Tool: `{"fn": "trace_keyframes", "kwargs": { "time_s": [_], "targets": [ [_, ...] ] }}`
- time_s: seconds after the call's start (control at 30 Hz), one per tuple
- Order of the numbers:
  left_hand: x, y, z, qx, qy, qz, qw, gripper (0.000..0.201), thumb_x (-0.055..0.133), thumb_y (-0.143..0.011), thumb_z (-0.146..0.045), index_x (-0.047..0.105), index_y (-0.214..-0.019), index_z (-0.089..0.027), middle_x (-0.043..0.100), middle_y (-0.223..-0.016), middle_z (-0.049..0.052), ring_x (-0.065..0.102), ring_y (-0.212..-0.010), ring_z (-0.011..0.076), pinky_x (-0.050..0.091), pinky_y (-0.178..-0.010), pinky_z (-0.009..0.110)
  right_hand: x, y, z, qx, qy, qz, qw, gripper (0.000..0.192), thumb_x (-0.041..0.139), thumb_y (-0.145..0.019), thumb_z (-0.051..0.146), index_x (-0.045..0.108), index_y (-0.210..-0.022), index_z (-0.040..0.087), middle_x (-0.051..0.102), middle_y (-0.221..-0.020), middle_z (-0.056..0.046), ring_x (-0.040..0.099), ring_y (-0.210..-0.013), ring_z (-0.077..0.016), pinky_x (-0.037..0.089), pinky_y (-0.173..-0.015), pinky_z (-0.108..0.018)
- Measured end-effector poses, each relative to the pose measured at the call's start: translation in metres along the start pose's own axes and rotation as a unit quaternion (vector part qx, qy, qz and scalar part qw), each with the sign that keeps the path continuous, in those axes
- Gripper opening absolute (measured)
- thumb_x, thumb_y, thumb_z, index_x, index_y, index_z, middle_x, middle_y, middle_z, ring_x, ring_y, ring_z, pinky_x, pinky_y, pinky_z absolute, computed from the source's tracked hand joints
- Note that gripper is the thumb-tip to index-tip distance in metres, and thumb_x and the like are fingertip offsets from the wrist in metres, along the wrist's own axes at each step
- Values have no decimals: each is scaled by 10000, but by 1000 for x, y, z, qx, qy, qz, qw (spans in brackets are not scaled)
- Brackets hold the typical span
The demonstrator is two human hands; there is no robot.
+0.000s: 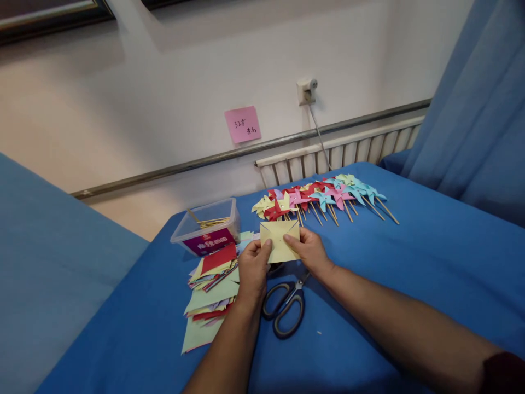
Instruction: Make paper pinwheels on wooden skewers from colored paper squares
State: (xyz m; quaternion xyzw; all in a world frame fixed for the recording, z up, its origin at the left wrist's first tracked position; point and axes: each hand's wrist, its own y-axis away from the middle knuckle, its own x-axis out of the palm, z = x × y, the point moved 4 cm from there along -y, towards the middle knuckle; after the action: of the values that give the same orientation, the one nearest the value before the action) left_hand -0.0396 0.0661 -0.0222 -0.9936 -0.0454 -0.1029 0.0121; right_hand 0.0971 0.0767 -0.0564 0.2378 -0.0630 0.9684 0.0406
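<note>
While a square, pale-yellow paper sheet (280,253) is gripped by the fingers of the left hand (253,269) and right hand (314,253) in the head view, its corner slits (292,226) could be torn further by uneven pulling; dark-handled metal scissors (298,289), nearer the body than the fingers, could be knocked by lowered wrists.

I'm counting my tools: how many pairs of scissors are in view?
1: the scissors lie on the blue cloth, below the yellow paper in the picture. Others may be hidden.

one head-worn view, close above the hands (251,268), forward and down toward the wall (184,82)
</note>
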Motion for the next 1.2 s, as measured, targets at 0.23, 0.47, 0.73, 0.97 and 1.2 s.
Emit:
{"fn": "trace_keyframes", "kwargs": {
  "time_s": [0.23,0.47,0.73,0.97,1.2],
  "targets": [
    [-9,1,-9,44,11,-56,997,327,809,-606,-370,580,-655,-142,623,-584,-25,540,-493,89,452,-532,214,1,8,5,-28,66,20,997,365,648,-750,511,677,-750,147,663,-707,-16,563,-634,-151,454,-594,-271],
    [5,9,-14,1,112,38,993,378,756,-686,-382,685,-950,-122,718,-889,86,658,-766,175,504,-697,276,0,10,2,-5,23,-30,999,386,686,-723,510,588,-591,160,503,-510,48,394,-489,-89,309,-484,-228],
    [23,23,3,3,30,90,996,408,749,-701,-365,694,-1039,-142,710,-1067,123,652,-975,241,468,-883,349,-1,10,3,24,-89,-77,993,337,756,-661,469,661,-748,158,624,-606,13,483,-499,-100,386,-503,-243],
    [9,14,-2,28,60,2,998,419,744,-690,-399,693,-998,-119,738,-934,96,683,-848,228,506,-794,334,9,36,12,5,47,12,999,341,671,-744,497,612,-722,162,640,-626,1,546,-508,-109,431,-521,-246],
    [10,14,-4,-63,101,45,992,453,796,-634,-299,686,-1025,-99,741,-898,129,697,-779,248,534,-758,359,-32,34,22,-59,141,51,987,357,590,-825,369,529,-1148,229,631,-920,-30,578,-601,-110,490,-583,-265]
  ]
}}
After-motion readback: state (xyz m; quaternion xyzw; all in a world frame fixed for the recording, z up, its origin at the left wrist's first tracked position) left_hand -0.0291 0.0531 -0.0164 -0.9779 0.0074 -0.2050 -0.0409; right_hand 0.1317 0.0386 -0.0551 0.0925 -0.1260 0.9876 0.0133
